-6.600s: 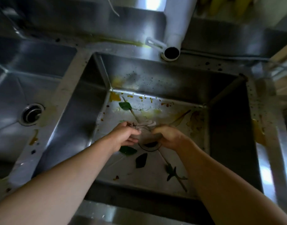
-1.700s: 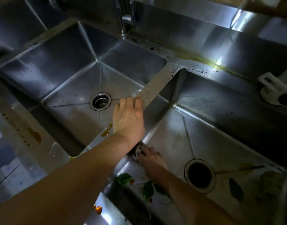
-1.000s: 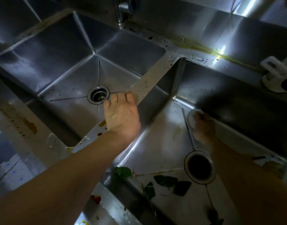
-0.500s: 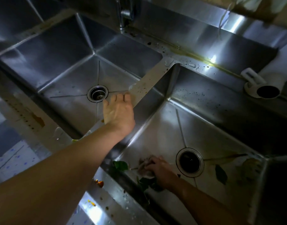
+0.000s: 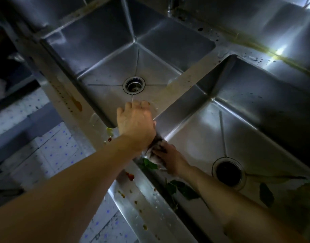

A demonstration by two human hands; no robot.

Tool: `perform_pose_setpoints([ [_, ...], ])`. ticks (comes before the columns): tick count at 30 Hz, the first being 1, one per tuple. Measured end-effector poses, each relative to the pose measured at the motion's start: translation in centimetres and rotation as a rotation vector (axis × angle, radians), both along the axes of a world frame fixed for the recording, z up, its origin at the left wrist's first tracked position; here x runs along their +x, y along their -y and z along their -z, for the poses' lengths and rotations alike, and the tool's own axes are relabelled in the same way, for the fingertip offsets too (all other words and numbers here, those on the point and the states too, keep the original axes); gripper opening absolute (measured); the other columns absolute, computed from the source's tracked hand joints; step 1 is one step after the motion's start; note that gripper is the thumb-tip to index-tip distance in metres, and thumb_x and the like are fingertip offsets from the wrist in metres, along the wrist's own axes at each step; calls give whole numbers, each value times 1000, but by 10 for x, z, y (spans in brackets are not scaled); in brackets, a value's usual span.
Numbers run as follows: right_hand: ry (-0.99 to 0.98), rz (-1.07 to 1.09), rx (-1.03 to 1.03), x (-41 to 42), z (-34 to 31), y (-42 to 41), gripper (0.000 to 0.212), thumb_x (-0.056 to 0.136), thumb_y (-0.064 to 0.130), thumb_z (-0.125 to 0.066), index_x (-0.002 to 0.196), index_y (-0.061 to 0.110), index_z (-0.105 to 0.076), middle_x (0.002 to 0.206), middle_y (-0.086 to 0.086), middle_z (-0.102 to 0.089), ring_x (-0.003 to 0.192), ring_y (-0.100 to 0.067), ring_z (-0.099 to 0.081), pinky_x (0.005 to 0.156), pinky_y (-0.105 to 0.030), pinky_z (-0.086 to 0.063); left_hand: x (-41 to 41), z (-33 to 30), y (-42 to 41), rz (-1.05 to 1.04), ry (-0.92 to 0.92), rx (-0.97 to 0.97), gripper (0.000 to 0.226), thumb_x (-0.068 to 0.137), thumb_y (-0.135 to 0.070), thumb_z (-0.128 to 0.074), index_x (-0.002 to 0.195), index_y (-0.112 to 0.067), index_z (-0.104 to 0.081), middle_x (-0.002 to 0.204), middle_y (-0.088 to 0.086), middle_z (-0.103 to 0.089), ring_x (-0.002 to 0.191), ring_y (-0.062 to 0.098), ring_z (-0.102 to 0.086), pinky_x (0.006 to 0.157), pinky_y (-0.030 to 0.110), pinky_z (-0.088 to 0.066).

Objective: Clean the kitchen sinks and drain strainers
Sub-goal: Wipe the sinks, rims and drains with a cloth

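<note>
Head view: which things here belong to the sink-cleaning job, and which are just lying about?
Job:
- rag, held by right hand in right sink
- left hand resting on divider
- left sink, strainer
- open drain
- leaves, food spots to clear

Lying about:
- faucet base
- tiled floor

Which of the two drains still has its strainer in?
The left basin's drain: a metal strainer sits inside it. The right basin's drain is only a dark open hole.
</note>
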State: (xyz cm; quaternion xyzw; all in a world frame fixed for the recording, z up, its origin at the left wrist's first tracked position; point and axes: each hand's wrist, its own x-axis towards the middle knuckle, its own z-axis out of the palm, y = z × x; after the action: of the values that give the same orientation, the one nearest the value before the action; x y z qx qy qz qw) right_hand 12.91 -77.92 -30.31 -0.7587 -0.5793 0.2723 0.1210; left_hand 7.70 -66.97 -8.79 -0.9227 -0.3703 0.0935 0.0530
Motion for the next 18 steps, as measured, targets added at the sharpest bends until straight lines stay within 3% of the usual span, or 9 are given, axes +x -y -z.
perform_pose_setpoints([
  [2,38,-52,20,-5,2,0,48,84,49,-62,127,29,-50,132,-8,-51,115,-30,-55,97,-44,-47,1,-1,-1,-7,-22,21,56,90,-45,-52,132,-10,-39,123,14,-51,115,30,-47,95,41,-37],
  [4,6,-91,24,-13,0,-1,55,85,44,-63,135,28,-46,140,-6,-42,121,-28,-50,101,-40,-43,1,0,1,-12,-43,30,55,90,-45,-52,130,-9,-40,122,14,-51,115,30,-48,95,42,-38],
  [6,-25,-81,4,-17,-8,8,54,87,40,-63,138,31,-46,141,-5,-39,121,-27,-49,96,-34,-44,2,0,2,-11,-54,40,55,90,-45,-52,129,-9,-40,121,14,-52,114,30,-48,94,42,-38],
  [8,-88,-79,-17,-16,-16,32,47,87,36,-64,132,34,-52,137,-4,-41,113,-25,-49,88,-31,-45,3,-1,2,-1,-63,40,54,90,-45,-51,129,-8,-40,121,15,-51,113,31,-49,93,42,-39],
  [10,-136,-109,-59,-16,-17,64,38,88,29,-64,126,33,-57,141,-1,-38,114,-21,-44,92,-32,-44,1,-1,1,4,-69,39,55,90,-44,-50,129,-7,-39,121,16,-51,113,31,-49,92,43,-39],
  [13,-138,-109,-101,-23,-20,122,27,91,26,-59,118,28,-59,129,2,-47,99,-14,-57,87,-33,-55,1,-2,0,5,-64,25,56,90,-43,-51,130,-7,-40,121,16,-52,113,31,-50,92,43,-40],
  [16,-142,-121,-160,-30,-19,173,26,95,18,-53,119,22,-62,134,-3,-43,115,-19,-49,98,-31,-46,2,-5,3,-1,-49,13,56,89,-43,-54,129,-5,-41,121,16,-52,113,32,-50,93,44,-40],
  [18,-117,-109,-167,-33,-23,190,21,96,18,-51,113,18,-63,132,-2,-46,110,-16,-47,93,-29,-45,3,-7,4,-7,-57,7,56,90,-42,-54,130,-5,-41,123,17,-51,115,32,-49,93,44,-40],
])
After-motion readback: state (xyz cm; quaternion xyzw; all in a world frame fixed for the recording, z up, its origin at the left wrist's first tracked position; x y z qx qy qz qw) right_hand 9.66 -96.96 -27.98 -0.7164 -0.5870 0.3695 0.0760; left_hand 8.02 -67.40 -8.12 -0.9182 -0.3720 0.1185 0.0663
